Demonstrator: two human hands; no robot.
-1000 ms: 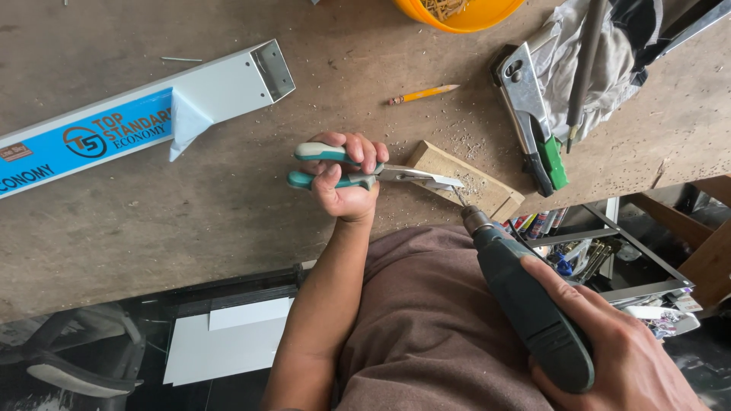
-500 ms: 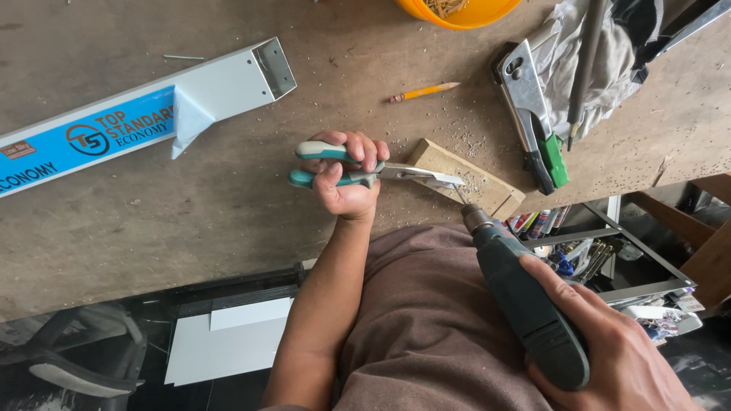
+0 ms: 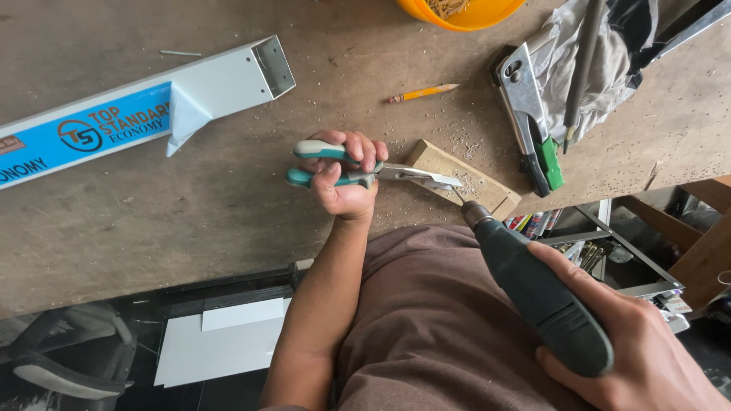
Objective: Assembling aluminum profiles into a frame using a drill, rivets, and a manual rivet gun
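Nearest the camera, the right hand (image 3: 647, 358) has its grip closed around the body of a dark green cordless rotary drill (image 3: 537, 293), whose thin bit points up and left to the edge of a small pale wooden block (image 3: 464, 180). The block lies flat on the worn brown wooden tabletop (image 3: 152, 221), with sawdust scattered over it and around it. The left hand (image 3: 346, 179) has its grip clenched on the teal-and-white handles of a pair of steel pliers (image 3: 365, 171); the pliers' jaws reach right over the block and meet the drill bit there, pinching something too small to make out. Farther off lie a yellow pencil (image 3: 422, 93), a metal hand riveter with a green handle (image 3: 531, 114) beside a crumpled grey rag (image 3: 586, 53), a white rectangular metal tube with a blue label (image 3: 145, 114), and the rim of an orange plastic bucket (image 3: 461, 15).
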